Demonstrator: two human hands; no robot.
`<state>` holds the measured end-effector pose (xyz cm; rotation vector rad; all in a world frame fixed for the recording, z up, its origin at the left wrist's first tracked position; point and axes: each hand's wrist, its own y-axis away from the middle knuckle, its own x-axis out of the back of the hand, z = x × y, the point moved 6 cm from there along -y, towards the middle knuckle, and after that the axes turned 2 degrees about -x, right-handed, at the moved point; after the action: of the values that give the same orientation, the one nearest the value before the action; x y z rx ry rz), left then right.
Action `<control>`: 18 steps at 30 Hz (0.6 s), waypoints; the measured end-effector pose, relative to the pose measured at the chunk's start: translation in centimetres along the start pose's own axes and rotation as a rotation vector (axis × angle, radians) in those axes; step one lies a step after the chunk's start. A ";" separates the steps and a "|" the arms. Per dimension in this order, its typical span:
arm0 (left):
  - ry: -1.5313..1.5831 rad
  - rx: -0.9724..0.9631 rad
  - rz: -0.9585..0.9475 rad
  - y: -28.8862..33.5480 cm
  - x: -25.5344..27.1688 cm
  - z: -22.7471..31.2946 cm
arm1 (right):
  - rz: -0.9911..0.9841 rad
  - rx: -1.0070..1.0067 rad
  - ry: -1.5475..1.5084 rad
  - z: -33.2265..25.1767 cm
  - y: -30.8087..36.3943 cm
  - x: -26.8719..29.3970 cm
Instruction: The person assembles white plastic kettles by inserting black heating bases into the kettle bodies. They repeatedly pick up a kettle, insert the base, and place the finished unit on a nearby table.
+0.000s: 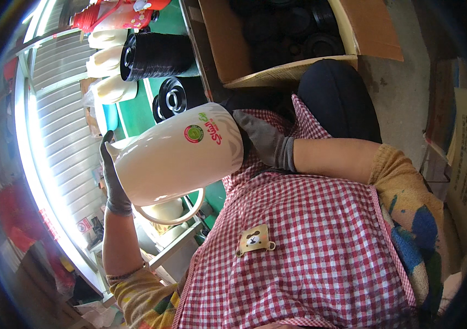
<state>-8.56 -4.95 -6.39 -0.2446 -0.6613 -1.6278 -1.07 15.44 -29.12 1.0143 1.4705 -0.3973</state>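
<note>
A cream vacuum jug lies sideways in front of my chest, its spout end to the left and its base to the right. It has a loop handle at its lower side and a round green-and-red sticker near the base. My left hand, in a grey glove, presses around the spout end. My right hand, also gloved, is at the base, with its fingertips partly hidden behind the jug. The jug is held between both hands.
Stacks of black round parts stand on a green worktop, beside cream jug tops. A red flowered jug is at the far left. An open cardboard box holds several black round parts. Cartons stand at the right.
</note>
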 end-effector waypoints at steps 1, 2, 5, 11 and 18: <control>0.097 0.046 -0.009 0.4 -0.4 0.2 | -0.073 0.014 -0.047 -0.2 0.0 -0.3; 0.194 0.093 -0.020 0.8 -0.7 0.4 | -0.146 0.028 -0.094 -0.4 0.0 -0.3; 0.433 0.212 -0.064 1.7 -1.7 1.1 | -0.277 0.117 -0.120 -0.4 -0.3 -0.2; 0.579 0.302 -0.130 3.7 -3.1 2.1 | -0.533 -0.099 -0.391 0.4 0.2 -2.7; 0.490 0.252 -0.138 4.1 -3.4 2.6 | -0.650 -0.252 -0.494 0.0 1.5 -3.4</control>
<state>-4.52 -0.84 -4.93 0.3818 -0.5021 -1.6314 -0.35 15.05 -25.47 0.1851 1.3171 -0.8361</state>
